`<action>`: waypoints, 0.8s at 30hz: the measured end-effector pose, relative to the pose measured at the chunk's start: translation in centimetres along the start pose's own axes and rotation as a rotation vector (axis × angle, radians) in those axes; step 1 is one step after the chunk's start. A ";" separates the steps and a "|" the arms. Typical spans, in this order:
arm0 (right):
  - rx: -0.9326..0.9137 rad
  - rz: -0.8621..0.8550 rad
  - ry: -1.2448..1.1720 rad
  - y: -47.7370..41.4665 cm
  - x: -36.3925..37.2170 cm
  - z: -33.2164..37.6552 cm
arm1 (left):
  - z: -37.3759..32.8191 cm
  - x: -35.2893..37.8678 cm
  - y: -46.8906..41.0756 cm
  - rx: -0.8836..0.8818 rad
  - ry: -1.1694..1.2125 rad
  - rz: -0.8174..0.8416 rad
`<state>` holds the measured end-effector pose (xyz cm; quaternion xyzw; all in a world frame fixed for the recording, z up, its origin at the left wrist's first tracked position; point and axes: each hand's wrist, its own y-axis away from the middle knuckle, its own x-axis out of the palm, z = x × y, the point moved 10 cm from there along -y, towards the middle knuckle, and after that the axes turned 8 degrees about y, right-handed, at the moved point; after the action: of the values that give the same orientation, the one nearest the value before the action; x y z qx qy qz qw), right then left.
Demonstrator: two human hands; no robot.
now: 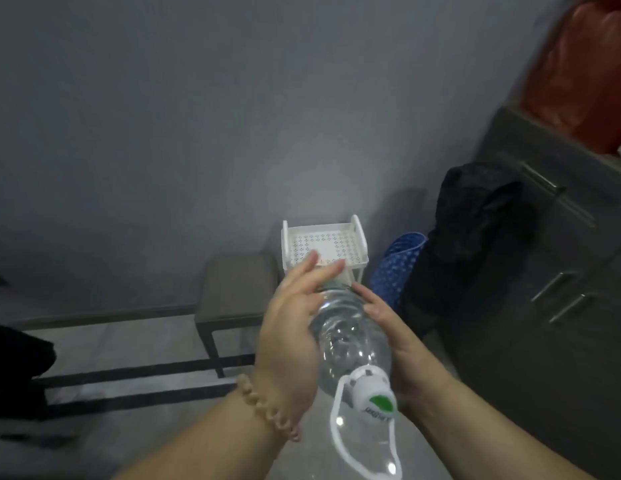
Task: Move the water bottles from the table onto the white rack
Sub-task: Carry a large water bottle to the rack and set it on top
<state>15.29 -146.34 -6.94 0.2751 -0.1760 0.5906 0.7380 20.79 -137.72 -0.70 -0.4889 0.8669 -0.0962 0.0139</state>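
A large clear water bottle point(347, 337) lies tilted between my hands, its white cap with a green mark and a white carry strap toward me, its base pointing at the rack. My left hand point(291, 327) presses against its left side with the fingers stretched forward. On the bottle's right side, my right hand point(392, 344) holds it. The white rack point(359, 252) stands on the floor by the wall, just beyond the bottle; its perforated top shelf holds nothing. The lower part of the rack is hidden behind my hands and the bottle.
A grey stool point(233, 296) stands left of the rack. A blue dotted bag point(395, 268) and a black bag point(475, 244) lean right of it, against a grey cabinet point(551, 258) with metal handles. Something orange-red point(583, 67) sits on the cabinet.
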 end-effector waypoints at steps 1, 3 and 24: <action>-0.020 -0.043 0.114 -1.6 -0.6 1.1 | 0.8 -0.3 -1.5 -0.114 -0.014 -0.078; -0.049 -0.139 0.328 -5.6 -2.7 3.4 | 5.2 0.4 -4.9 -0.358 0.116 -0.148; 0.061 0.164 0.978 -40.8 -17.4 -0.3 | 32.0 -3.6 -31.5 -0.553 0.004 -0.226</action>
<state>50.57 -165.78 -25.46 -0.0273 0.1870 0.7115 0.6768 53.07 -155.46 -26.66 -0.5675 0.8002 0.1417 -0.1322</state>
